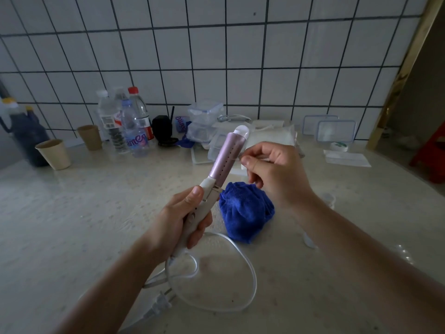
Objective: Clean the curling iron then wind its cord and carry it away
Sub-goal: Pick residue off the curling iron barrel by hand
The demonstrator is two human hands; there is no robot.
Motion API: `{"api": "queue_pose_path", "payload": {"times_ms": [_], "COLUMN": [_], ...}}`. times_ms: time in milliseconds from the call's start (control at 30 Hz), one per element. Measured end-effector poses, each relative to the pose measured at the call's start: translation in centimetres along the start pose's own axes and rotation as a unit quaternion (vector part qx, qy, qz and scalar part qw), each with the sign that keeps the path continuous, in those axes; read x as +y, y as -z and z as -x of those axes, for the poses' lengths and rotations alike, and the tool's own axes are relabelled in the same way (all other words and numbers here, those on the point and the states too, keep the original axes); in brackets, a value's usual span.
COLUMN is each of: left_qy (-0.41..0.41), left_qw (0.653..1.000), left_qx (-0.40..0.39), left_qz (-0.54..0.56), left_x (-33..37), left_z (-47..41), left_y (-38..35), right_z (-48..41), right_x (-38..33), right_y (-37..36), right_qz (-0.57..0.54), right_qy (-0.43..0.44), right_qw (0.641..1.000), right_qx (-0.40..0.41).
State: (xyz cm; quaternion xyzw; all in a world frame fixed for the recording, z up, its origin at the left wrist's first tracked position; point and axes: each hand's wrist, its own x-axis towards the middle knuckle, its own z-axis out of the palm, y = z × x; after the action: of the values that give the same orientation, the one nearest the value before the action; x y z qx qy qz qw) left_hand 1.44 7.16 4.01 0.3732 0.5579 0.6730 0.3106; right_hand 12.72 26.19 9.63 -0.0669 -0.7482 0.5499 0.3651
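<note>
My left hand (185, 220) grips the white handle of the curling iron (225, 157), holding it tilted up and to the right above the counter. Its pink barrel ends in a white tip. My right hand (269, 169) is just right of the barrel, fingers pinched on a thin, pale stick-like item whose end touches the barrel's side. The white cord (248, 268) trails from the handle in loose loops on the counter, ending in a plug (157, 304). A crumpled blue cloth (245, 210) lies on the counter below the barrel.
Several water bottles (133, 126), two paper cups (54, 154), a dark jug (26, 138), clear plastic boxes (204, 121) and lids (334, 131) line the tiled back wall. A roll of tape (339, 146) sits at the right. A doorway and a red stool (431, 155) are far right.
</note>
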Motion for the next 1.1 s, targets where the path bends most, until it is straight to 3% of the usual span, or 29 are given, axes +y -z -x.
{"api": "queue_pose_path", "payload": {"times_ms": [133,367,533,767,967,1100], "left_qy": [0.0,-0.009,-0.007,-0.008,-0.005,-0.012], "left_qw": [1.0,0.999,0.999,0.998,0.999,0.998], "left_qx": [-0.001,-0.009,0.0,-0.011,0.008,-0.001], "left_qz": [-0.005,-0.047,-0.04,-0.056,-0.042,-0.068], "left_x": [0.0,-0.3,-0.1,-0.2,0.0,0.1], "left_z": [0.0,-0.1,0.0,0.0,0.0,0.0], "left_y": [0.1,0.1,0.1,-0.1,0.1,-0.2], "right_z": [0.1,-0.9,-0.1,-1.3,0.3,-0.5], "right_x": [0.3,-0.1,0.6,-0.2,0.8,0.1], "right_y": [-0.3,1.3,-0.1,1.9,-0.5,0.4], "right_qz": [-0.032,-0.101,-0.051,-0.103,-0.032,-0.027], "right_qy": [-0.049,-0.056,-0.049,-0.048,-0.052,-0.023], "right_qw": [0.997,0.993,0.995,0.994,0.995,0.999], "right_qx": [-0.052,-0.015,-0.066,0.003,-0.078,-0.017]}}
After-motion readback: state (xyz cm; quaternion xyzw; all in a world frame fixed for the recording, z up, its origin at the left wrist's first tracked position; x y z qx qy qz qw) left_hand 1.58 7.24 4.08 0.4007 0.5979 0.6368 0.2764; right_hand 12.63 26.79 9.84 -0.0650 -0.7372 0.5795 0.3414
